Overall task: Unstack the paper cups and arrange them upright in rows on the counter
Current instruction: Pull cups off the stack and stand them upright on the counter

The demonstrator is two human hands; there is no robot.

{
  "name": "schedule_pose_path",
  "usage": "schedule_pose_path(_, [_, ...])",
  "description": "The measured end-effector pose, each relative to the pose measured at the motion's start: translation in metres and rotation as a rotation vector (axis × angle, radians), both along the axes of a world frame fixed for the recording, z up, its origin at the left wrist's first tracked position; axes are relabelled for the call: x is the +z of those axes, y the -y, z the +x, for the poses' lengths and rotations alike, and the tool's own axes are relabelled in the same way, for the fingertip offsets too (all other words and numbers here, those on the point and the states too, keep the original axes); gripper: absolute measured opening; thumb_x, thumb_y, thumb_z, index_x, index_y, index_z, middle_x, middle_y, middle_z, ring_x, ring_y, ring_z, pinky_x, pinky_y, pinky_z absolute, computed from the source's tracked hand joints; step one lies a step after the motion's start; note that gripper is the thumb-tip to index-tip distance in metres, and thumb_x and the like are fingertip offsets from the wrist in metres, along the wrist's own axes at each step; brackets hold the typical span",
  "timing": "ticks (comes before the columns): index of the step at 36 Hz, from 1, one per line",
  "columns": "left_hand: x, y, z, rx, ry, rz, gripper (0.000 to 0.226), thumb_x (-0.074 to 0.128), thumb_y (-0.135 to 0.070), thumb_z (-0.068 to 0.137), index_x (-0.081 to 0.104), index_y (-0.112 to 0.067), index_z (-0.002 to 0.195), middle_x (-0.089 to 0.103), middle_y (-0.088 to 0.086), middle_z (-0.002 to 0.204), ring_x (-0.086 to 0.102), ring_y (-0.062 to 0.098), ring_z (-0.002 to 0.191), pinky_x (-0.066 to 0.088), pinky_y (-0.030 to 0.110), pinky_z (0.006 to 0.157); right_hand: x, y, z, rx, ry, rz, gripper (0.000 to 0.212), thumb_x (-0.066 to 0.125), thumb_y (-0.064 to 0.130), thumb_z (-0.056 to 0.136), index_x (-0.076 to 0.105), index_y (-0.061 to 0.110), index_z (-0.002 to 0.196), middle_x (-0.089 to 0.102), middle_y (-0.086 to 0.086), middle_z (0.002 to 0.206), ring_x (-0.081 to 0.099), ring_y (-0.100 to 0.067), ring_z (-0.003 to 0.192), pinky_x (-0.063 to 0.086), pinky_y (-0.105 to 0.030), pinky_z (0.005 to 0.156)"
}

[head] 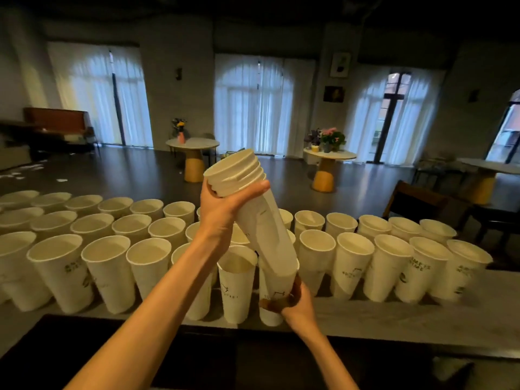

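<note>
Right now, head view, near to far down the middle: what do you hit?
Right hand on the lowest cup → cup rows on the counter → dark floor → round tables → curtained windows.

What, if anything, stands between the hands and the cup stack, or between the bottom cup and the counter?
Nothing blocks the hands: the left hand grips the stack near its top, and the right hand holds the bottom cup. Upright cups crowd close below it; bare counter lies nearer the person.
</note>
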State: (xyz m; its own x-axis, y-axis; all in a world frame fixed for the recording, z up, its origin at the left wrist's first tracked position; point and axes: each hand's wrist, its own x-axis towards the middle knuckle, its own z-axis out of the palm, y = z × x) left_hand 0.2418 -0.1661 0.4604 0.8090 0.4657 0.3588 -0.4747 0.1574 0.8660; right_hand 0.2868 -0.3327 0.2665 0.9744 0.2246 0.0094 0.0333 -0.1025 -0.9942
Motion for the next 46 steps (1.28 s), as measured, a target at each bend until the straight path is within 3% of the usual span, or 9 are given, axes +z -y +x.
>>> schedule_pose_path(5, [-0.002,0.02,-0.003,-0.066,-0.039,0.039,0.092,0.097,-0.044,0.043,0.061,-0.024,0.124,0.074,0.001,0.112,0.071,0.02,0.106,0.059,0.048,0.092,-0.007,0.021,0.007,0.145,0.018,-0.049,0.091,0.097,0.029,0.051,0.051,0.029,0.129,0.064,0.012,0.123,0.058,-0.003,0.118,0.054,-0.014,0.077])
schedule_pose_path(8, [-0.003,0.041,-0.004,-0.183,-0.054,0.04,0.073,0.089,-0.038,0.046,0.064,-0.025,0.114,0.076,-0.002,0.099,0.073,0.015,0.093,0.062,0.04,0.082,-0.008,0.049,0.012,0.176,-0.031,-0.095,0.041,0.078,0.002,0.078,0.06,0.017,0.112,0.067,-0.006,0.109,0.066,-0.019,0.098,0.058,-0.022,0.061])
schedule_pose_path(13, [-0.017,0.09,0.004,-0.34,-0.119,-0.02,0.104,0.098,-0.048,0.042,0.06,-0.009,0.131,0.068,0.021,0.125,0.066,0.039,0.116,0.055,0.057,0.098,0.015,0.09,0.015,0.278,-0.339,0.243,0.021,0.048,0.0,0.1,0.067,0.009,0.103,0.069,-0.024,0.111,0.072,-0.018,0.074,0.057,-0.023,0.058])
schedule_pose_path(17, [-0.04,0.127,0.01,-0.344,-0.187,0.023,0.094,0.096,-0.049,0.047,0.063,-0.013,0.127,0.071,0.018,0.12,0.066,0.041,0.114,0.052,0.064,0.097,0.038,0.117,0.001,0.59,-0.533,0.616,0.066,0.03,0.051,0.102,0.062,0.0,0.129,0.065,-0.029,0.116,0.07,-0.039,0.092,0.06,-0.046,0.073])
schedule_pose_path(22, [-0.057,0.141,0.019,-0.28,-0.202,-0.038,0.078,0.088,-0.039,0.051,0.066,-0.016,0.122,0.073,0.015,0.116,0.069,0.034,0.107,0.057,0.055,0.094,0.045,0.137,0.004,0.904,-0.543,0.683,0.083,0.051,0.069,0.089,0.043,0.009,0.145,0.056,-0.021,0.111,0.063,-0.026,0.084,0.055,-0.034,0.076])
schedule_pose_path(27, [-0.066,0.134,0.019,-0.157,-0.201,-0.079,0.091,0.088,-0.039,0.045,0.062,-0.013,0.127,0.072,0.013,0.116,0.07,0.025,0.1,0.059,0.037,0.078,0.056,0.153,0.012,0.693,-0.365,0.308,0.066,0.068,0.056,0.083,0.058,0.017,0.135,0.064,-0.017,0.122,0.063,-0.032,0.106,0.056,-0.042,0.09])
schedule_pose_path(31, [-0.062,0.115,0.018,-0.067,-0.172,-0.11,0.083,0.091,-0.032,0.051,0.066,-0.008,0.126,0.072,0.017,0.118,0.069,0.033,0.108,0.061,0.044,0.085,0.055,0.155,0.021,0.419,-0.057,-0.081,0.071,0.086,0.039,0.071,0.048,0.04,0.131,0.056,0.011,0.133,0.056,-0.003,0.115,0.049,-0.022,0.086])
schedule_pose_path(41, [-0.013,0.073,-0.004,-0.022,-0.034,-0.429,0.037,0.08,-0.024,0.076,0.068,-0.02,0.111,0.073,0.003,0.097,0.068,0.022,0.099,0.054,0.049,0.099,0.012,0.128,0.025,0.146,-0.056,0.025,0.082,0.089,0.006,0.066,0.044,0.033,0.129,0.055,0.021,0.115,0.048,-0.007,0.119,0.045,-0.022,0.091])
schedule_pose_path(46, [-0.01,0.063,-0.014,-0.044,-0.031,-0.374,0.041,0.081,-0.026,0.074,0.067,-0.021,0.112,0.074,0.002,0.096,0.069,0.021,0.098,0.057,0.049,0.095,0.004,0.108,0.018,0.069,-0.125,-0.019,0.084,0.089,0.01,0.067,0.045,0.024,0.136,0.054,0.002,0.139,0.046,-0.025,0.136,0.042,-0.047,0.108])
